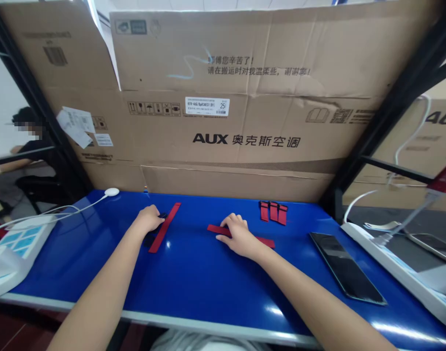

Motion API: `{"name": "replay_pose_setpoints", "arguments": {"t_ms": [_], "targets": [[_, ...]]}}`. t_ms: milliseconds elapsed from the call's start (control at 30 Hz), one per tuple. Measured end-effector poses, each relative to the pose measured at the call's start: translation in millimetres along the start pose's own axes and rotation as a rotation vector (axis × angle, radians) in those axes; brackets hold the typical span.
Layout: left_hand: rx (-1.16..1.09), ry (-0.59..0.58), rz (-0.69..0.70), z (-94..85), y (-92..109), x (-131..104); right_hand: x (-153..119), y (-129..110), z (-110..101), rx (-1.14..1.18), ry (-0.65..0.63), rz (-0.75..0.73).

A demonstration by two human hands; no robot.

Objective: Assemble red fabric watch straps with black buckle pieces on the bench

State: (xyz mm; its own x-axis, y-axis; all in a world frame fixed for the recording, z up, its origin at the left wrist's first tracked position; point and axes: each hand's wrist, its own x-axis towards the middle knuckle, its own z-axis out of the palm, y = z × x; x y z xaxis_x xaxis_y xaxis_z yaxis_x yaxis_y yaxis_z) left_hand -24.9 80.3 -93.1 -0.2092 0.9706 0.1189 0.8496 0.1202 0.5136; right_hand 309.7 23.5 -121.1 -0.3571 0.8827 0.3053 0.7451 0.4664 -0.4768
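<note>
Left hand (149,219) is curled on the end of a long red strap (165,227) left of the phone (345,265). Right hand (238,235) lies flat, fingers spread, pinning a second red strap (264,241) on the blue tabletop (193,278), gripping nothing.

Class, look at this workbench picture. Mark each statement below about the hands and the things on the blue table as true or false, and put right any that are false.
1. The left hand rests at a red strap lying on the blue table. True.
2. The right hand is lifted high above the table. False: it lies on a second red strap flat on the table.
3. Three short red pieces lie side by side near the cardboard wall. True.
4. The dark phone lies to the left of both hands. False: it lies to the right of the right hand.
5. A white power strip sits at the right edge. True.
</note>
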Motion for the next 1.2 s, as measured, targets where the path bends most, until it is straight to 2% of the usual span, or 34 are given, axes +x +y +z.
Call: {"name": "replay_pose_setpoints", "arguments": {"t_ms": [67,133,167,233,267,333,400,433,533,667,967,1200], "targets": [[0.026,0.012,-0.027,1.8,2,0,3,-3,7,0.058,-0.021,0.038],[0.008,0.037,-0.011,3.8,8,-1,3,-3,5,0.177,-0.067,0.075],[-0.061,0.045,0.021,5.3,13,-4,3,-2,3,0.240,-0.085,0.078],[-0.349,-0.003,0.109,9.5,27,-12,2,-1,-4,0.343,-0.091,0.053],[-0.556,-0.074,0.148,12.3,36,-18,1,-1,-8,0.396,-0.088,0.039],[-0.955,-0.303,0.180,18.7,57,-33,1,-2,-14,0.537,-0.102,0.047],[-1.186,-0.496,0.139,26.0,77,-49,0,-3,-19,0.712,-0.140,0.080],[-1.244,-0.552,0.117,29.9,85,-57,-1,-4,-21,0.783,-0.158,0.096],[-1.277,-0.660,0.115,41.5,100,-75,-3,-7,-27,0.865,-0.187,0.136],[-1.250,-0.720,0.166,53.9,105,-85,-6,-10,-33,0.893,-0.228,0.180],[-1.202,-0.672,0.157,66.5,109,-90,-6,-5,-28,0.854,-0.234,0.118],[-1.308,-0.679,0.075,65.9,107,-90,-8,-1,-25,0.831,-0.243,0.035]]}}
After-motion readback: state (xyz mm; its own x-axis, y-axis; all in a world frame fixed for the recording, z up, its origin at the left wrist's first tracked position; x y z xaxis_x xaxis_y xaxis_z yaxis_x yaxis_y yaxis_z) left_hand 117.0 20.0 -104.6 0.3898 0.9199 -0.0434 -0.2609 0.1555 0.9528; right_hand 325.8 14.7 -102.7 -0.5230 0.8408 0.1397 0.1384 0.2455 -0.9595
